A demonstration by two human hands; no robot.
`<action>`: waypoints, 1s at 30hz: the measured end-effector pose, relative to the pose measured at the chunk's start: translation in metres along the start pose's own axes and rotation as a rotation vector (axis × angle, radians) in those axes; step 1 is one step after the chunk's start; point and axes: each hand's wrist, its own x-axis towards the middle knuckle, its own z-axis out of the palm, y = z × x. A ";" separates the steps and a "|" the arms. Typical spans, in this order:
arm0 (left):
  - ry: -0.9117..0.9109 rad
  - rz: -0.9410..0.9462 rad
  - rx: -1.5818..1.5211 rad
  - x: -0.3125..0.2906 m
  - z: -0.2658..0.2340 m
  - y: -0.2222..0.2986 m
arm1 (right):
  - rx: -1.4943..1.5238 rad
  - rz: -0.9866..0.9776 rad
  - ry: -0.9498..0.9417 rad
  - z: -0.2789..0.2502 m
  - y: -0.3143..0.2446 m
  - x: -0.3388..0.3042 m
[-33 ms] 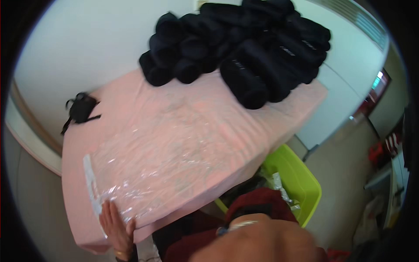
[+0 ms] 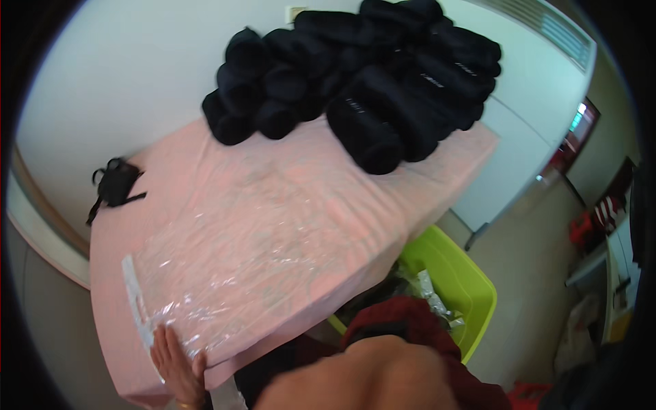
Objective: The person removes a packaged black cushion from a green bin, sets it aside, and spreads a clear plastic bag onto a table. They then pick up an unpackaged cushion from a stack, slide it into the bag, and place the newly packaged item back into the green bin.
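A large clear plastic bag (image 2: pixel 225 273) lies flat on the pink tablecloth (image 2: pixel 410 205), with a white strip (image 2: pixel 134 294) along its left edge. My left hand (image 2: pixel 176 365) rests palm down on the bag's near left corner by that strip, fingers stretched out and holding nothing. Close to the camera at the lower edge is my right hand (image 2: pixel 362 379), large and blurred, below a dark red sleeve. Its fingers are hidden, so what it may hold does not show.
Black padded cushions (image 2: pixel 369 126) are piled at the table's far side. A black strapped pouch (image 2: pixel 117 183) lies at the far left. Beside the table's right edge stands a lime-green bin (image 2: pixel 471 287) with crumpled clear and silvery wrapping inside. White cabinets (image 2: pixel 519 143) stand behind.
The view has shifted slightly, so the table and cushions sit a little further left and lower. My right hand has moved left in the picture. My left hand stays on the bag's corner.
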 end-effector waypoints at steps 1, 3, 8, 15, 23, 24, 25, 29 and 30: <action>-0.001 -0.007 0.017 0.002 0.002 -0.001 | 0.012 0.063 -0.005 -0.003 0.006 0.001; 0.001 0.038 -0.047 0.013 -0.009 0.010 | 0.018 0.166 -0.002 -0.002 0.016 0.004; 0.078 0.088 0.011 0.014 0.027 -0.015 | 0.036 0.256 0.012 0.009 0.020 0.002; -0.002 -0.006 -0.072 0.015 -0.014 0.021 | 0.115 0.278 0.023 0.019 0.012 0.009; 0.016 -0.051 -0.061 0.015 -0.014 0.018 | 0.172 0.399 -0.014 0.013 0.009 0.006; 0.023 -0.029 -0.071 0.016 -0.013 0.019 | 0.164 0.418 -0.014 0.014 0.006 0.005; 0.030 -0.008 -0.080 0.018 -0.012 0.019 | 0.157 0.438 -0.012 0.015 0.004 0.005; 0.040 -0.020 -0.064 0.017 -0.014 0.019 | 0.176 0.502 -0.041 0.014 0.001 0.008; 0.048 -0.013 -0.066 0.017 -0.015 0.019 | 0.176 0.517 -0.048 0.015 0.000 0.008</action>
